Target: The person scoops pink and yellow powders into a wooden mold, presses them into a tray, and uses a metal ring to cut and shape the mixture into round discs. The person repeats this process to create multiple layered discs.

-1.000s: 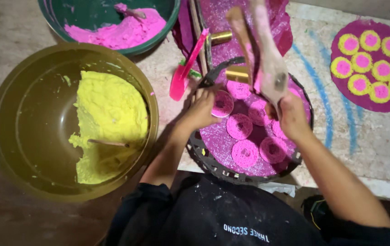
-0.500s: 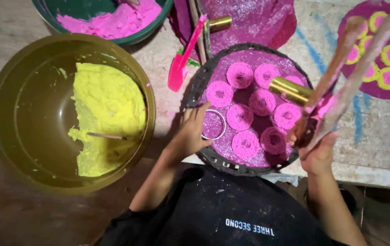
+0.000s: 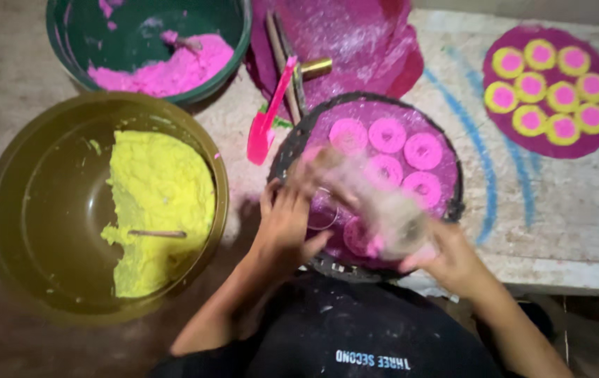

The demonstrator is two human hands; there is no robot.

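both hands (image 3: 369,231) grip blurred mould (image 3: 376,203) at near tray rim (image 3: 355,269); yellow-dough bowl (image 3: 47,210) close left.

Round tray (image 3: 453,150) sits centre on the table (image 3: 558,203), ring-shaped dough pieces (image 3: 387,134) lying on it. Left hand (image 3: 287,224) at the tray's near-left rim, right hand (image 3: 453,259) at its near-right edge, a blurred tool (image 3: 376,203) between them over the tray. Big bowl (image 3: 26,210) left of the tray, dough lump (image 3: 159,203) and a stick (image 3: 157,234) in it. Second bowl (image 3: 82,63) behind that, dough inside. Spatula (image 3: 266,122) between bowls and tray. Sheet with filled rings (image 3: 550,91) far right, well apart.
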